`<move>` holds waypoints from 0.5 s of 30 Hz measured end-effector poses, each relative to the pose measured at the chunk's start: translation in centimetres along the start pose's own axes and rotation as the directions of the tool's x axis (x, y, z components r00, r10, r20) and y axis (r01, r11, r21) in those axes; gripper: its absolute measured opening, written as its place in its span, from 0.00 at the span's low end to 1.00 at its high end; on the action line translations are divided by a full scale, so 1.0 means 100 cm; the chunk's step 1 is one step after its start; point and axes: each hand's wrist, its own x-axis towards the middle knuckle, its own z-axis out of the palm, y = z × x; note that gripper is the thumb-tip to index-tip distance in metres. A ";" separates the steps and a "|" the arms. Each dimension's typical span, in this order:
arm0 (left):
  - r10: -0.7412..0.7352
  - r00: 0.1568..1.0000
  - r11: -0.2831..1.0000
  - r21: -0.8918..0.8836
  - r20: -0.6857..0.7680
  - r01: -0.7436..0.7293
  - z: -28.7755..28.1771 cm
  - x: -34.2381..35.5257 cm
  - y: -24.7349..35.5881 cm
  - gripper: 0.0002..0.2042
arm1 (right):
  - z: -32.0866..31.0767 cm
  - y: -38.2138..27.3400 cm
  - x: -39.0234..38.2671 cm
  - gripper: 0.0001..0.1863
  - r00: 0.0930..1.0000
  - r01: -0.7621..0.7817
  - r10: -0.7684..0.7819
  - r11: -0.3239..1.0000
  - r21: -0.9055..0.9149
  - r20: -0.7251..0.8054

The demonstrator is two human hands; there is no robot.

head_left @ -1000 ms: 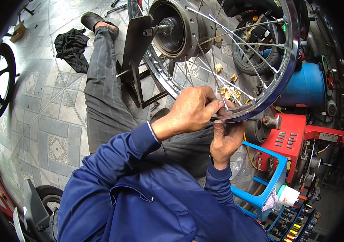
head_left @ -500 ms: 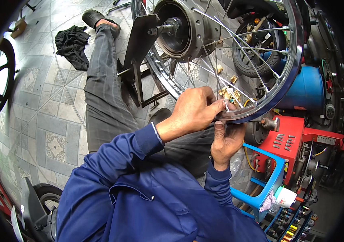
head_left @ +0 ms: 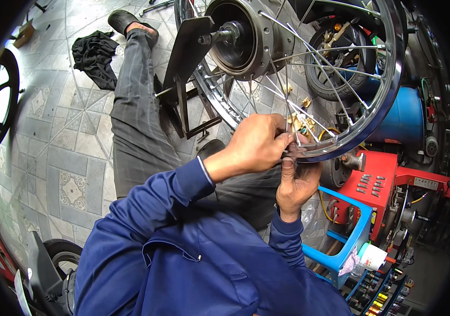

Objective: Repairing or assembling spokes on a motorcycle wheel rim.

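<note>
A spoked wheel with a shiny rim [head_left: 375, 121] fills the upper right, its metal hub [head_left: 268, 46] mounted by the axle on a dark metal stand [head_left: 185, 55]. At the rim's near edge, my left hand [head_left: 254, 142] is closed, thumb and fingers pinched around the lower end of a spoke [head_left: 289, 113]. Just below it, my right hand [head_left: 297, 187] grips the rim from underneath, thumb on the near side. Its other fingers are partly hidden behind the rim. The spoke's end is covered by my fingertips.
Right of my hands are a red machine [head_left: 370, 181] with small dark pieces on top, a blue stool frame [head_left: 354, 231] and a blue drum [head_left: 401, 118]. Beyond the spokes lies another wheel [head_left: 330, 87]. A black cloth [head_left: 94, 58] lies on the tiled floor beside my leg.
The wheel and the top of its stand have shifted slightly to the right, and the spokes sit a little differently. Both hands stay in nearly the same place and grip.
</note>
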 end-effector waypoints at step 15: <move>-0.074 0.997 0.962 -0.265 -0.033 0.063 0.012 -0.010 0.008 0.13 | -0.001 0.007 -0.007 0.28 1.000 0.019 -0.019 0.996 -0.088 0.002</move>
